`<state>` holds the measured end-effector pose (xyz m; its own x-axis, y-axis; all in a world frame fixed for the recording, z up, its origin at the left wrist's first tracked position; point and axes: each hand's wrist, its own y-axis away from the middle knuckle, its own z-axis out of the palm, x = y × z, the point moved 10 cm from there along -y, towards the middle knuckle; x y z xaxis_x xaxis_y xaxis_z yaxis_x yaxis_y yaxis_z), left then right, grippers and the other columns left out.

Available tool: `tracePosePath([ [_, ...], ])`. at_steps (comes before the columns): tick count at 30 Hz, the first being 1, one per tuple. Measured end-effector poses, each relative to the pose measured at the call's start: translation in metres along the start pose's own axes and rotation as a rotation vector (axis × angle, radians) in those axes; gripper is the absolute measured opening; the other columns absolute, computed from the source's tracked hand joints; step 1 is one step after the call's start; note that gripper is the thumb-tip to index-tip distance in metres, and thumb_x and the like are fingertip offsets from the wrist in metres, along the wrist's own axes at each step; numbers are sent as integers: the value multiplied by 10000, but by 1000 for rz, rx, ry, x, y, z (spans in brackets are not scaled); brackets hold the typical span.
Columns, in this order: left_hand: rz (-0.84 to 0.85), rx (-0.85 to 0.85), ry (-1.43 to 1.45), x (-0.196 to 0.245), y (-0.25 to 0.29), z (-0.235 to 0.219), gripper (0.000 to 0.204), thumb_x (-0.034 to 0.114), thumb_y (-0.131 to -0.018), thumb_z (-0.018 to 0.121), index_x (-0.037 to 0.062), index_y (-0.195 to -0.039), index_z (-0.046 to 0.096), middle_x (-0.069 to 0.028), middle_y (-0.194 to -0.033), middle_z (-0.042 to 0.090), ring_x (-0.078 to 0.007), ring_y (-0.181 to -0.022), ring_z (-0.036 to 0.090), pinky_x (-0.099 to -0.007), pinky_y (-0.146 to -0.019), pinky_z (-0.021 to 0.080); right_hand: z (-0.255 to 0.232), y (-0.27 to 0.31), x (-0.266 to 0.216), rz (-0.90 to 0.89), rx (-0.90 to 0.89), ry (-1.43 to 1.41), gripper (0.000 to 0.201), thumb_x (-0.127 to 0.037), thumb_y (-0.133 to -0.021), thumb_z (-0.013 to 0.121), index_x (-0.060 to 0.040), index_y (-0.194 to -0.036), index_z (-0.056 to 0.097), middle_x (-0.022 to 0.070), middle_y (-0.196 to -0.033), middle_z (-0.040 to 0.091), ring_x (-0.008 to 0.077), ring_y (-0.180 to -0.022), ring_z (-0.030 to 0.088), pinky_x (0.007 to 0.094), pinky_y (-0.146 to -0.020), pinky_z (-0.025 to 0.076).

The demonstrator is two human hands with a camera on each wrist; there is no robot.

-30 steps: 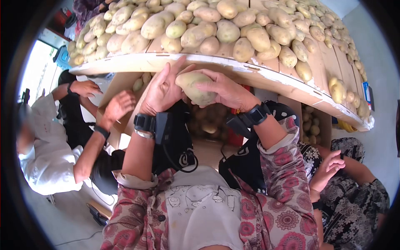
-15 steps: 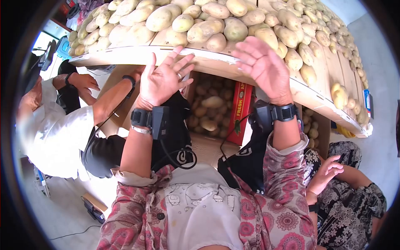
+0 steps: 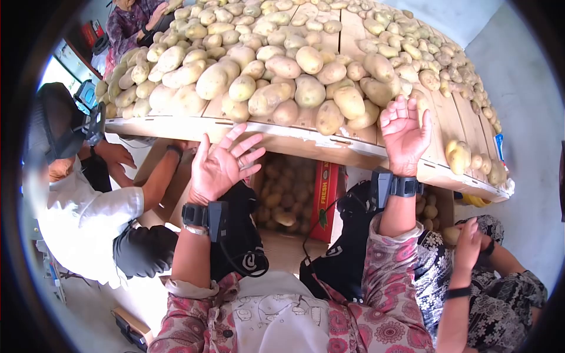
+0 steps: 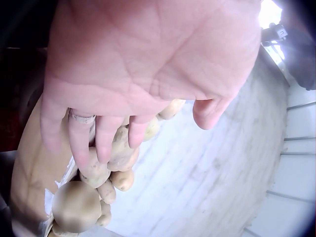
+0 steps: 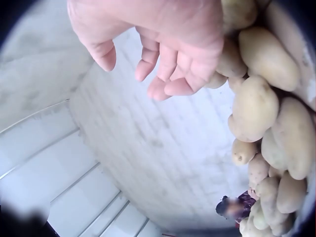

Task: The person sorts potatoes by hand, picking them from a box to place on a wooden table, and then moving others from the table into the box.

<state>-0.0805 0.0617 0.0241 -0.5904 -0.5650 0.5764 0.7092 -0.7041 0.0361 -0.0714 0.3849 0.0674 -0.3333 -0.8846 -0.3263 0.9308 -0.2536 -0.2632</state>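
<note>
While two empty hands rise, countless potatoes sit.

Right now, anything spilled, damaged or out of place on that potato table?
Nothing stands out. Potatoes lie heaped on the wooden table, none seen off its edge. Both the left hand and right hand are raised, palms open, holding nothing. More potatoes fill the box below.

Neighbour's blurred face
</note>
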Motion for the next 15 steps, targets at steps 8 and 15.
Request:
tracePosePath([
  [8, 32, -2, 13, 20, 13, -5, 775, 660, -843, 300, 114, -1392, 261, -197, -1389, 324, -345, -1219, 394, -464, -979, 334, 10, -3, 25, -44, 0, 264, 218, -206, -886, 548, -71, -1057, 550, 96, -1025, 624, 183, -916, 604, 299, -786, 491],
  [15, 44, -37, 19, 29, 22, -6, 761, 650, -855, 276, 109, -1390, 261, -201, -1378, 339, -345, -1201, 410, -462, -968, 346, 102, -31, 84, -189, -152, 1330, 386, -44, -764, 652, -36, -1128, 523, 95, -1052, 606, 176, -1006, 554, 280, -855, 441],
])
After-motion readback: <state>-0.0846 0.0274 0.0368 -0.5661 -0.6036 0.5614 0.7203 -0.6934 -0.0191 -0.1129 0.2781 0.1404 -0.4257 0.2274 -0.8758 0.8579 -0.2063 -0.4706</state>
